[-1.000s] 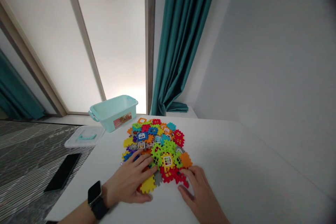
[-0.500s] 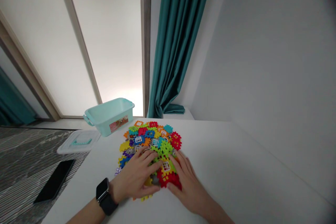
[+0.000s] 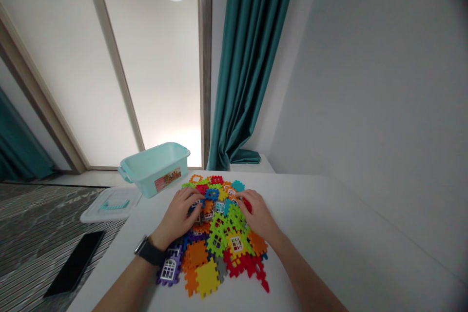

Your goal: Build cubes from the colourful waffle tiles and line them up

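Observation:
A heap of colourful plastic interlocking building tiles point(image 3: 230, 222) with notched edges lies on the white table, some with window grids. My left hand point(image 3: 183, 212) rests on its left side, fingers bent and apart over a few blue and white-windowed tiles. On the far right side of the heap is my right hand point(image 3: 259, 212), thumb and fingers spread beside red and turquoise tiles. Nearest me are a yellow tile point(image 3: 207, 278), a purple window tile point(image 3: 170, 265) and red tiles point(image 3: 252, 264). Both palms hide part of the heap.
A mint-green plastic tub point(image 3: 155, 168) stands at the table's far left corner. Its clear lid point(image 3: 109, 204) with a turquoise handle and a black phone point(image 3: 75, 263) lie left of the table. A teal curtain point(image 3: 252, 68) hangs behind.
Both hands have moved away from me, toward the far part of the heap. Near tiles are uncovered and spread closer to me, including yellow, orange, purple and red ones.

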`<state>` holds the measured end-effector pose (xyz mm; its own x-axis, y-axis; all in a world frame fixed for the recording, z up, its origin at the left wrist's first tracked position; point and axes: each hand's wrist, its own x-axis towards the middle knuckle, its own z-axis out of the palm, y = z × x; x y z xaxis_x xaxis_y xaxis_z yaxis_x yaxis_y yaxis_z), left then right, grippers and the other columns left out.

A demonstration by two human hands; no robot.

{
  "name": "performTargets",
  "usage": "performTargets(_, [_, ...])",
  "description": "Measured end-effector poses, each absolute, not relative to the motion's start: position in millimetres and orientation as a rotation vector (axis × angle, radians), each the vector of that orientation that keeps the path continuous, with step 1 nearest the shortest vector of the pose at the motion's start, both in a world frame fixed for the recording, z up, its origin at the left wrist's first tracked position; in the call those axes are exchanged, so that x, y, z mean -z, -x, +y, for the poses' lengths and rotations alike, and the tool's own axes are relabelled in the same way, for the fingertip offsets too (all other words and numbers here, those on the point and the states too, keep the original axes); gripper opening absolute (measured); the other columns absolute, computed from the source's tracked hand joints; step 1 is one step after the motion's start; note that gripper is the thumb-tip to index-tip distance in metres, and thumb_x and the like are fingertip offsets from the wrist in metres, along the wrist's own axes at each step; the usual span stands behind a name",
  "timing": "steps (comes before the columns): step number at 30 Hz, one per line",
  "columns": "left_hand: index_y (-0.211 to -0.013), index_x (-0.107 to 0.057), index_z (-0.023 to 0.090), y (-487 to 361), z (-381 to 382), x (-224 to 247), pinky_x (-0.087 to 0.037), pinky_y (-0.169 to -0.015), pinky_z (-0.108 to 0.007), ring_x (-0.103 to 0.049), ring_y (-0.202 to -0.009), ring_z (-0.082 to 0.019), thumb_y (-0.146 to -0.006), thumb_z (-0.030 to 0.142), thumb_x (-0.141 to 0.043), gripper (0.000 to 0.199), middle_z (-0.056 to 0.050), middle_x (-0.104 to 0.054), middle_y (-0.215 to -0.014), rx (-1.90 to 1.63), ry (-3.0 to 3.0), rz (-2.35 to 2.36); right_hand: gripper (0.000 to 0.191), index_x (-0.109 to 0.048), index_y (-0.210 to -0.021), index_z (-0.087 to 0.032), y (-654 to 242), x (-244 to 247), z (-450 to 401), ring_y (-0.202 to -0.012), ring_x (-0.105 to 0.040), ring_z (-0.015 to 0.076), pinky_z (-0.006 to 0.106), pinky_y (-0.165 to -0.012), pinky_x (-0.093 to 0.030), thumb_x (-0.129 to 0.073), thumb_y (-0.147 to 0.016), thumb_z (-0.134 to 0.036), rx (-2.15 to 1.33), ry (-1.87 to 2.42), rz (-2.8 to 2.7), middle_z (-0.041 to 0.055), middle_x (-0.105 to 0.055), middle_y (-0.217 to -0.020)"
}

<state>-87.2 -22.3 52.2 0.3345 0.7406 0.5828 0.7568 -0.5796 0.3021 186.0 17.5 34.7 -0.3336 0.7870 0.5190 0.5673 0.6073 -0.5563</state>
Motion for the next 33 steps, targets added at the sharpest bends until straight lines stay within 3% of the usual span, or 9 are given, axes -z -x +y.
performTargets(9, [-0.102, -0.068, 0.022, 87, -21, -45, -0.053, -0.091, -0.042, -0.064, -0.1, -0.025, -0.098, 0.025, -0.049, 0.02, -0.009, -0.068, -0.106, 1.147, 2.608, -1.428, 0.021, -0.069, -0.099, -0.022, -187, -19, -4, -0.105, -0.063, 0.0252, 0.046, -0.099, -0.047, -0.049, -0.093, -0.017, -0.413, 1.041, -2.007, 0.0082, -0.07, -0.107])
performTargets(33, [-0.097, -0.068, 0.021, 99, -18, -45, -0.053, -0.085, -0.04, -0.064, -0.096, -0.025, -0.098, 0.026, -0.048, 0.021, -0.008, -0.069, -0.098, 1.069, 2.587, -1.54, 0.022, -0.068, -0.101, -0.023, -190, -23, -3, -0.106, -0.064, 0.0252, 0.045, -0.1, -0.049, -0.048, -0.095, -0.019, -0.451, 1.048, -2.036, 0.0084, -0.07, -0.109])
